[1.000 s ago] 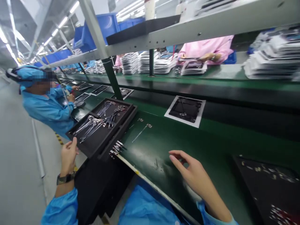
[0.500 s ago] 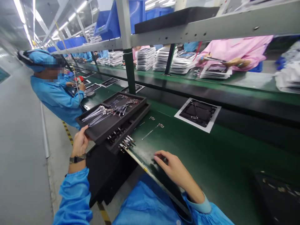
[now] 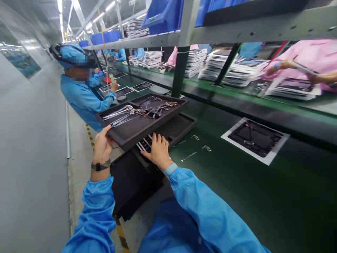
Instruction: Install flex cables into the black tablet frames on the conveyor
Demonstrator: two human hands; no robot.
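Note:
My left hand [image 3: 103, 144] is closed on the near left corner of the upper black tray [image 3: 129, 133], thumb on the rim. That tray is raised at a tilt over the lower one and carries many thin flat cables [image 3: 131, 113] with small metal ends. Under its edge, my right hand [image 3: 157, 151] reaches into the lower black tray [image 3: 181, 123]. Its thumb and fingers are apart, over a row of small parts with pale strips [image 3: 143, 144]; the fingertips partly cover them. Two small metal pieces [image 3: 206, 148] lie on the green bench, with a thin strip [image 3: 189, 156] nearby.
A dark panel on white paper [image 3: 256, 138] lies on the bench to the right. A green post [image 3: 180, 73] stands behind the trays. More black trays [image 3: 134, 186] are stacked below. A co-worker in blue [image 3: 79, 96] is at the left; another in pink [image 3: 302, 59] works across the bench.
My right hand has moved left from the bench to the parts in the lower tray. My left hand still holds the upper tray. The view has turned left.

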